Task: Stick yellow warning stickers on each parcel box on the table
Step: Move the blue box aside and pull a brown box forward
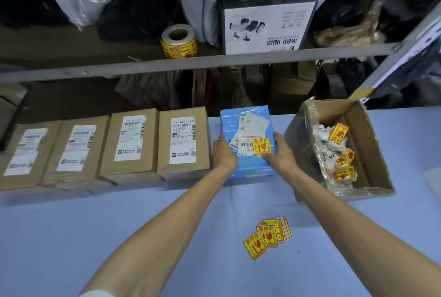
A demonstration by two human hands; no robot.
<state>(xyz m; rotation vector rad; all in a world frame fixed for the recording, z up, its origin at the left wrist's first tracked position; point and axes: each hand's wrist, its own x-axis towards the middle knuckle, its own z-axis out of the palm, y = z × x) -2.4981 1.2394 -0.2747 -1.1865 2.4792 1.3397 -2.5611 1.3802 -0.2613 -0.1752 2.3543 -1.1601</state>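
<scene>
Okay, got the blue parcel (245, 124) gripped from both sides, left hand (223, 153) and right hand (279, 153) each curled round an edge, probably to square it up beside the four brown boxes (183, 143). Already wearing its sticker (261, 145). No yellow on those four yet. Loose stickers (267, 237) parked close on the table (95, 237) for easy grabbing.

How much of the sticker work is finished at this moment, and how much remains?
Done: the blue parcel carries a yellow sticker. In hand: the left hand and the right hand hold that parcel by its sides. Left: the four brown boxes show only white labels, no yellow one. The loose stickers for them lie on the table.
</scene>
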